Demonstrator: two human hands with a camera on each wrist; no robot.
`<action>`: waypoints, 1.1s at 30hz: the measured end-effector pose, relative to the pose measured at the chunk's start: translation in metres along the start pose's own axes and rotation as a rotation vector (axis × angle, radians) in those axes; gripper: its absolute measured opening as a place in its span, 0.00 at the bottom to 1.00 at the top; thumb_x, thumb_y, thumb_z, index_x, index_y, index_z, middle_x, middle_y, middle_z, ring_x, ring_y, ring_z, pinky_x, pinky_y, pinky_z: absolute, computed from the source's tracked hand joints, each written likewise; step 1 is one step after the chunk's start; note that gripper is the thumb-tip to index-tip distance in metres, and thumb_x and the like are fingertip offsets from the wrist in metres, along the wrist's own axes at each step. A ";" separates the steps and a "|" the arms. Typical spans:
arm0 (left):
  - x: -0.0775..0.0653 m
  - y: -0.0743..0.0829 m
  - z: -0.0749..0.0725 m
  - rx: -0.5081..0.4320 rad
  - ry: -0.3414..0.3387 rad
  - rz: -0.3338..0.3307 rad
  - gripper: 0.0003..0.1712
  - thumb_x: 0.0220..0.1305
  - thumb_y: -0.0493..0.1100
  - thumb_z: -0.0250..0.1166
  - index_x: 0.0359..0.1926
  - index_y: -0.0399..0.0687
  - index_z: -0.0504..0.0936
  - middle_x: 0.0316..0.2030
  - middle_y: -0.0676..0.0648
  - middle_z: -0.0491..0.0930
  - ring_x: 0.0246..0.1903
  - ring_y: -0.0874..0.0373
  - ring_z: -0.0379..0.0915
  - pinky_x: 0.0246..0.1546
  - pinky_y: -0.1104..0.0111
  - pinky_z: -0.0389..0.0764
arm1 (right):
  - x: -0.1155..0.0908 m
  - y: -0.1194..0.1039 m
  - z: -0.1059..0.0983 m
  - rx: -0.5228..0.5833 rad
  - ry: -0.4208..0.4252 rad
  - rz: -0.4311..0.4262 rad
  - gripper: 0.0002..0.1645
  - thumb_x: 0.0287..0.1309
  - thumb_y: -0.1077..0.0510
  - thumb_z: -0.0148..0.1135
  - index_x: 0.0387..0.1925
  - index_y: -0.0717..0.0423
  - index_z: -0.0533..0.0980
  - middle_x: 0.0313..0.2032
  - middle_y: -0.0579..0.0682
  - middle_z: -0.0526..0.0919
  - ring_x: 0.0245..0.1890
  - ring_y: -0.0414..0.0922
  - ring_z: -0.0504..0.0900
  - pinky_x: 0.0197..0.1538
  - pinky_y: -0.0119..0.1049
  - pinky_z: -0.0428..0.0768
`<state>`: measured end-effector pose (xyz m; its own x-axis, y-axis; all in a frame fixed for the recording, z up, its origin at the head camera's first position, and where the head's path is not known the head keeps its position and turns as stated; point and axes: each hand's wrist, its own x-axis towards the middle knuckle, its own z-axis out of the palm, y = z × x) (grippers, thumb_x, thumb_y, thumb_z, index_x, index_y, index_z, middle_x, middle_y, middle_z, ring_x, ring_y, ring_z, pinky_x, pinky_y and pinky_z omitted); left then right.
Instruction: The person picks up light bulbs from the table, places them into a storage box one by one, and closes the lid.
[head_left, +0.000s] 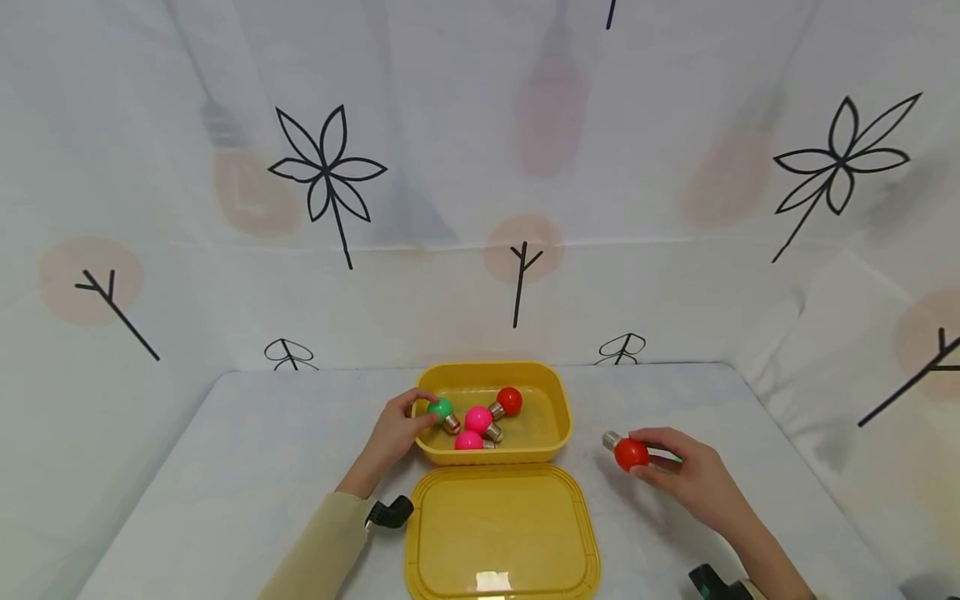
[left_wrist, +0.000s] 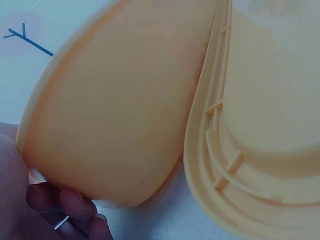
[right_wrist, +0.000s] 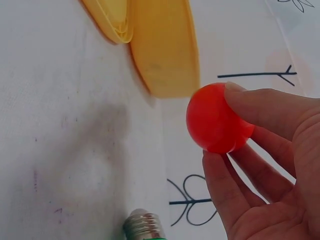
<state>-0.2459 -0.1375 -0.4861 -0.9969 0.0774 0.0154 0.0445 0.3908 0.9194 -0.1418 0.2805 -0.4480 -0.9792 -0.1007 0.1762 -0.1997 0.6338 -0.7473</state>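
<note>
One red bulb [head_left: 632, 454] is in the grasp of the right hand [head_left: 693, 475], thumb to one side, fingertips to the other, metal base pointing left and slightly far. It is held above the white table [head_left: 225, 483], to the right of a yellow tub [head_left: 491, 456]. From the right wrist, a second metal base with a green edge [right_wrist: 144, 225] shows near that hand, mostly out of view; cannot tell whether it touches anything. The left hand [head_left: 401, 423] is at the tub's left wall, reaching over the rim, fingers pinching a green bulb [head_left: 439, 408] just inside; its base points near and right. From the left wrist the tub wall hides that bulb. Also in the tub: a pink bulb [head_left: 477, 418] near the middle, another pink bulb [head_left: 469, 440] by the near wall, partly hidden, and a second red bulb [head_left: 510, 401] farther right, base toward the left. A yellow lid [head_left: 502, 525] lies flat just on the near side. Far side: pale printed cloth [head_left: 435, 308], leaf outlines.
</note>
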 end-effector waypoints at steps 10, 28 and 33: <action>0.000 0.002 0.000 -0.003 0.006 -0.016 0.09 0.62 0.37 0.68 0.44 0.49 0.83 0.62 0.42 0.74 0.70 0.40 0.57 0.68 0.45 0.57 | 0.009 -0.004 0.004 0.014 -0.011 -0.008 0.26 0.50 0.64 0.76 0.53 0.57 0.79 0.49 0.52 0.82 0.50 0.53 0.79 0.46 0.38 0.83; 0.001 0.001 0.000 0.001 0.009 -0.031 0.09 0.62 0.37 0.68 0.44 0.49 0.84 0.62 0.42 0.74 0.70 0.40 0.57 0.68 0.45 0.57 | 0.024 -0.016 0.011 0.126 -0.035 0.036 0.28 0.54 0.57 0.75 0.57 0.57 0.78 0.53 0.55 0.81 0.54 0.55 0.78 0.49 0.38 0.82; 0.001 0.001 0.000 -0.001 0.006 -0.024 0.09 0.62 0.37 0.68 0.44 0.49 0.84 0.63 0.42 0.74 0.70 0.40 0.56 0.68 0.44 0.56 | 0.029 -0.018 0.014 0.132 -0.048 0.045 0.29 0.55 0.56 0.74 0.58 0.56 0.77 0.54 0.55 0.81 0.54 0.55 0.78 0.50 0.38 0.81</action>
<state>-0.2466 -0.1370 -0.4852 -0.9980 0.0625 -0.0045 0.0203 0.3911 0.9201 -0.1668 0.2559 -0.4386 -0.9872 -0.1132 0.1121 -0.1555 0.5325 -0.8320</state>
